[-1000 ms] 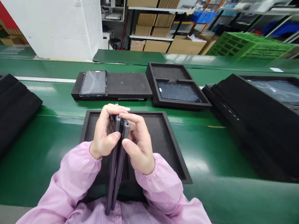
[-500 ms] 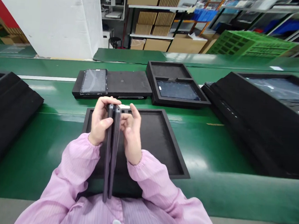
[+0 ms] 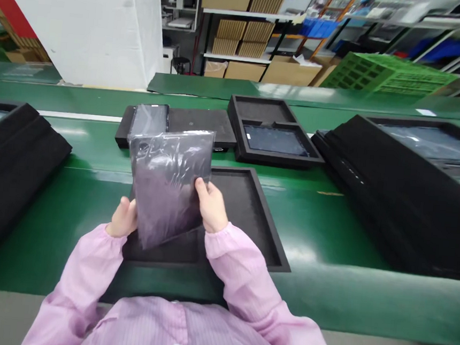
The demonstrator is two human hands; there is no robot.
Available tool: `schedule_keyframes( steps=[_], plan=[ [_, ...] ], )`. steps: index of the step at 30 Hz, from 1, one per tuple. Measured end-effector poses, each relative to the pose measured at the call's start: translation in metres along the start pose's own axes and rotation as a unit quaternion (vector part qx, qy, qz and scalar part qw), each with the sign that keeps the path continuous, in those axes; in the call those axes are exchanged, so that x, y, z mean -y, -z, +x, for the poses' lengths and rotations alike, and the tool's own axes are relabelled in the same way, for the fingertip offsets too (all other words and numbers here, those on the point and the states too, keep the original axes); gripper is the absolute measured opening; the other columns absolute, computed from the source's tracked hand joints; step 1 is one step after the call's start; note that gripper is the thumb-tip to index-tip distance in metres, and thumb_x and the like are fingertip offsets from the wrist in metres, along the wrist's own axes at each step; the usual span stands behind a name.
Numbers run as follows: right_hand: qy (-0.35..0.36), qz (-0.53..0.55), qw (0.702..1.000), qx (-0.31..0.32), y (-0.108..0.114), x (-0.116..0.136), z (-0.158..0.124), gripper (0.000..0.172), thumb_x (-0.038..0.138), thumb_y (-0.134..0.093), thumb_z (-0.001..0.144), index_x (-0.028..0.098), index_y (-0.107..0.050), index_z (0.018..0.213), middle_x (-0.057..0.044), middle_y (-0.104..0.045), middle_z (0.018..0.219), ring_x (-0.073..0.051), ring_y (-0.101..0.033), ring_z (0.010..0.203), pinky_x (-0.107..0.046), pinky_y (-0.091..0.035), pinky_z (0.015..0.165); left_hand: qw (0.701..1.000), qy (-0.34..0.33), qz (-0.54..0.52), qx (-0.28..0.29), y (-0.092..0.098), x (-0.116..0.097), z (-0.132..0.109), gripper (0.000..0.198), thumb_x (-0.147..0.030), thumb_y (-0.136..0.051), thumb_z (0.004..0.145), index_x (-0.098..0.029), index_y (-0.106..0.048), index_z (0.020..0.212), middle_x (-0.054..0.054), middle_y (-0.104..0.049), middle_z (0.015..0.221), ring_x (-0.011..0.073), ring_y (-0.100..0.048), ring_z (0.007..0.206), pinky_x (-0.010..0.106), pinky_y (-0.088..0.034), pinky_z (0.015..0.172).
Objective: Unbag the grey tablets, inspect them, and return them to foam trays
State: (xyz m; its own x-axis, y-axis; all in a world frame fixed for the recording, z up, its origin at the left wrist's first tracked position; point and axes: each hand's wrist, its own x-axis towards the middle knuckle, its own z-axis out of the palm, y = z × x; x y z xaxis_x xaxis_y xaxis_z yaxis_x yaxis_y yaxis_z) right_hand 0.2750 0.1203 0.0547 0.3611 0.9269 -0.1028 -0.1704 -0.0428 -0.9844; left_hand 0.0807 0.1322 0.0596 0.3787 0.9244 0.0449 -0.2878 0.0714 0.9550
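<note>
In the head view, a dark tablet (image 3: 170, 189) wrapped in clear, wrinkled plastic is held up, tilted, above a black foam tray (image 3: 264, 218). My right hand (image 3: 212, 204) grips its right edge, thumb on the near face and the other fingers mostly hidden behind. At the lower left edge is my left hand (image 3: 123, 218), its thumb standing off the face and its fingers passing behind the tablet. Whether a second slab lies behind it cannot be seen. Just beyond, another plastic-covered tablet (image 3: 150, 118) rests on a closed black foam slab (image 3: 202, 123).
A two-compartment foam tray (image 3: 255, 110) holding a tablet (image 3: 275, 140) stands behind. Stacked black foam trays (image 3: 389, 192) flank the right, and more black foam (image 3: 8, 169) the left. All sit on a green work surface (image 3: 322, 223). A green crate (image 3: 387, 73) lies beyond.
Two thin slabs stood edge-on between my hands; now one broad plastic-wrapped face is turned toward me. My left hand has moved down and left, my right hand slightly right and down.
</note>
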Motion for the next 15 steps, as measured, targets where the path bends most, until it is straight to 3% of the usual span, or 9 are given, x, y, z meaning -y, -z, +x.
schedule_keyframes(
  steps=[2, 5, 8, 12, 14, 15],
  plan=[
    [0.028, -0.028, 0.999, -0.023, 0.007, 0.005, 0.007, 0.053, 0.067, -0.069, 0.071, 0.016, -0.065, 0.082, -0.004, -0.070, 0.077, -0.020, -0.065, 0.078, -0.030, -0.050, 0.073, 0.997, 0.056, 0.033, 0.037, 0.017, 0.012, -0.006, 0.069, -0.059, -0.085, 0.060, -0.017, -0.066, 0.111, 0.013, -0.071, 0.119, 0.0402, -0.055, 0.129, 0.053, -0.044, 0.111],
    [0.054, -0.064, 0.996, -0.026, 0.012, 0.003, 0.010, 0.046, 0.059, -0.069, 0.073, 0.015, -0.068, 0.089, -0.007, -0.075, 0.088, -0.022, -0.069, 0.087, -0.034, -0.054, 0.081, 0.990, 0.116, 0.068, 0.050, 0.030, 0.028, -0.006, 0.070, -0.033, -0.091, 0.058, -0.015, -0.061, 0.119, 0.016, -0.068, 0.126, 0.0385, -0.058, 0.125, 0.055, -0.043, 0.112],
    [0.070, -0.108, 0.991, -0.037, 0.022, -0.001, 0.007, 0.042, 0.052, -0.071, 0.072, 0.016, -0.070, 0.093, -0.011, -0.076, 0.097, -0.025, -0.071, 0.092, -0.039, -0.056, 0.085, 0.987, 0.141, 0.067, 0.043, 0.034, 0.039, -0.004, 0.073, -0.035, -0.089, 0.061, -0.014, -0.057, 0.122, 0.018, -0.064, 0.132, 0.0371, -0.057, 0.127, 0.053, -0.042, 0.112],
    [0.098, -0.198, 0.973, -0.065, 0.041, 0.005, 0.002, 0.027, 0.041, -0.075, 0.071, 0.016, -0.072, 0.080, -0.010, -0.074, 0.084, -0.024, -0.069, 0.076, -0.040, -0.056, 0.076, 0.987, 0.147, 0.038, 0.056, 0.034, 0.044, -0.005, 0.070, -0.033, -0.089, 0.062, -0.014, -0.056, 0.121, 0.018, -0.064, 0.132, 0.0357, -0.059, 0.126, 0.051, -0.044, 0.111],
    [0.173, -0.296, 0.936, -0.085, 0.043, 0.011, -0.001, 0.017, 0.035, -0.072, 0.077, 0.018, -0.070, 0.074, -0.007, -0.071, 0.077, -0.022, -0.066, 0.070, -0.039, -0.053, 0.072, 0.987, 0.143, 0.028, 0.069, 0.033, 0.044, -0.006, 0.067, -0.033, -0.087, 0.065, -0.014, -0.055, 0.121, 0.018, -0.065, 0.132, 0.0348, -0.058, 0.127, 0.051, -0.045, 0.111],
    [0.230, -0.350, 0.903, -0.095, 0.041, 0.013, -0.003, 0.015, 0.031, -0.069, 0.080, 0.019, -0.069, 0.072, -0.006, -0.070, 0.074, -0.021, -0.064, 0.069, -0.038, -0.051, 0.070, 0.987, 0.141, 0.025, 0.073, 0.033, 0.044, -0.007, 0.065, -0.033, -0.086, 0.067, -0.014, -0.055, 0.121, 0.018, -0.065, 0.131, 0.0342, -0.058, 0.127, 0.050, -0.045, 0.111]
  ],
)
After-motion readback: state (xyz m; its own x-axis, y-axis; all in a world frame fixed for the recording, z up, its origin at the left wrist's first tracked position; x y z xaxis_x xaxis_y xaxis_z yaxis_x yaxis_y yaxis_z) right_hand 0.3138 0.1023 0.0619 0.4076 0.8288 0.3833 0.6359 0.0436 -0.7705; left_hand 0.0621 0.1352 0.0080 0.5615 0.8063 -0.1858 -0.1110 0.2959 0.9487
